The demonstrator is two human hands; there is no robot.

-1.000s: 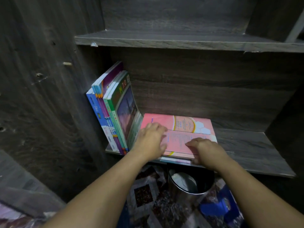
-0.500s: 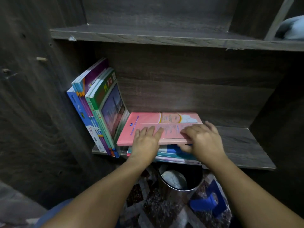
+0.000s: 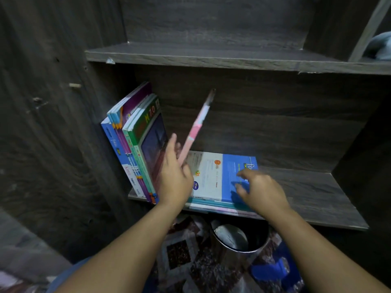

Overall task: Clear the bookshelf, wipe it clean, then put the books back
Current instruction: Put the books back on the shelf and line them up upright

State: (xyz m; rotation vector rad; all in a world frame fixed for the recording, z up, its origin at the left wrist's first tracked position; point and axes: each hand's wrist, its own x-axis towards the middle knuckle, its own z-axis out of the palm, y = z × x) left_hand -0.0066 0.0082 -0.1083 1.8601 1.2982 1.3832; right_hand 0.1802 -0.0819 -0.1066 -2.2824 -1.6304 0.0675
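Since half a second ago, the pink book (image 3: 196, 127) has come off the flat pile and now stands tilted on edge, its top leaning toward the right, in the middle of the frame. The white-and-blue book (image 3: 213, 176) that lay under it is uncovered.

At the far left I see a small wooden peg (image 3: 75, 85) sticking out of the dark side wall. Right of it, a row of upright books (image 3: 137, 144) leans against that wall at the left end of the lower shelf (image 3: 317, 197). My left hand (image 3: 175, 178) is just beside the row, thumb raised, holding the pink book by its lower end. Motion blur hides exactly how the fingers close on it.

The flat pile sits at the centre of the shelf, the white-and-blue book on top, with thinner books showing at the front edge. My right hand (image 3: 260, 189) rests on the blue part of that cover, fingers spread and slightly bent, gripping nothing.

Below the shelf, at the bottom centre, a metal bin (image 3: 239, 240) stands on a patterned rug (image 3: 179, 250). The upper shelf (image 3: 211, 58) runs across the top, and a grey cloth (image 3: 378, 46) shows in the upper right corner.
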